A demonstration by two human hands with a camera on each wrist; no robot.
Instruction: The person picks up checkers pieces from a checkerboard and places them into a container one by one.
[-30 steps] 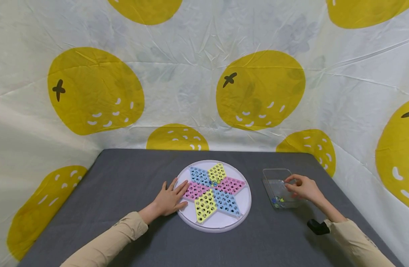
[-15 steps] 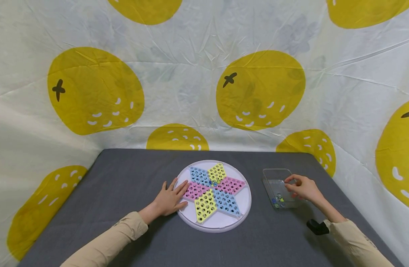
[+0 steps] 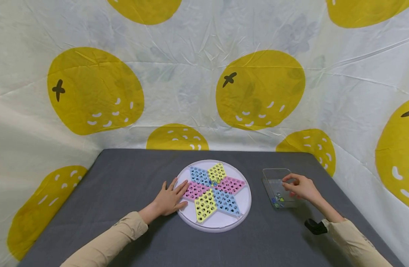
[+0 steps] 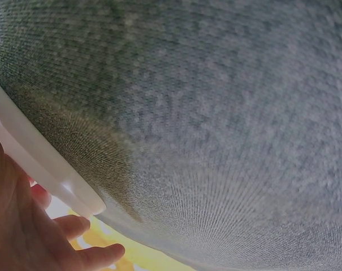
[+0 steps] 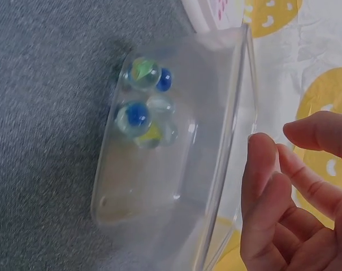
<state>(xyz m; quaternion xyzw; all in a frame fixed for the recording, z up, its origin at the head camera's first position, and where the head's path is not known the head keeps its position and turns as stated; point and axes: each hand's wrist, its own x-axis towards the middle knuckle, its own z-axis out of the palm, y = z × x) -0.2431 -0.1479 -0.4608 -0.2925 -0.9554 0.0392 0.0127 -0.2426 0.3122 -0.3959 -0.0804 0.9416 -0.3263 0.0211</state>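
My left hand [image 3: 170, 200] lies with fingers spread over the left rim of a round white Chinese checkers board [image 3: 224, 218]. Its star has pink, yellow and blue points full of holes. A few marbles [image 3: 215, 183] sit near the star's middle. At the right, my right hand [image 3: 301, 187] hovers over a clear plastic box [image 3: 268, 189]. Its fingers are loosely bent, and no marble shows among them. In the right wrist view, the thumb [image 5: 261, 161] stands by the box's rim, a little apart from the index fingertip. Several glass marbles [image 5: 138, 116] lie together inside the box.
A dark grey cloth [image 3: 151, 241] covers the table under the board and box. Behind it hangs a white curtain [image 3: 181, 89] printed with yellow fruit. A black strap end [image 3: 315, 226] hangs from my right sleeve.
Between the first frame and the second, clear marbles appear in the box beside the blue and yellow ones. My right hand has since shifted slightly left. The left hand stays put.
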